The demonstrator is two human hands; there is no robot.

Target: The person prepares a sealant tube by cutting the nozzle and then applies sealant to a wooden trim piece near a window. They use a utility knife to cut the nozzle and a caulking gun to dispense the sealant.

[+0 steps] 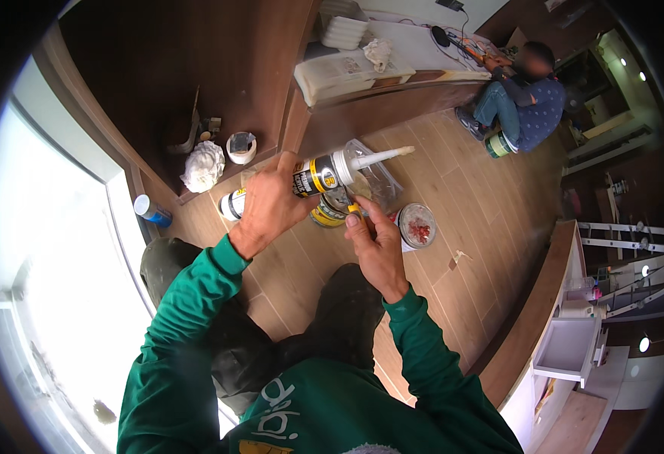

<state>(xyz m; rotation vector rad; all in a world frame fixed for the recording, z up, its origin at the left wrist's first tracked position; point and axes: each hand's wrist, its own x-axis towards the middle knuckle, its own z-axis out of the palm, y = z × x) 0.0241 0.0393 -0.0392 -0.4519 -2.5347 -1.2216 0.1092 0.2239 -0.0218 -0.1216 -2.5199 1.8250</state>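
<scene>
My left hand (270,200) is wrapped round a sealant cartridge (316,177), black, white and yellow, held nearly level. Its pale nozzle (383,157) points right, with beige stuff at the tip. Close below the cartridge's front end, my right hand (377,246) grips a small yellow-handled tool (355,208) with a dark end; its exact kind is partly hidden by my fingers. Under my hands on the floor stands a yellow-and-dark can (328,213), partly covered. Just right of my right hand is an open tub (418,226) with red bits inside.
A clear plastic bag (381,185) lies beyond the cans. A crumpled white cloth (204,166), a white tub (241,147) and a blue can (152,211) are at left. A co-worker (525,102) sits by the counter (392,97) at far right. A ladder (627,237) is at right.
</scene>
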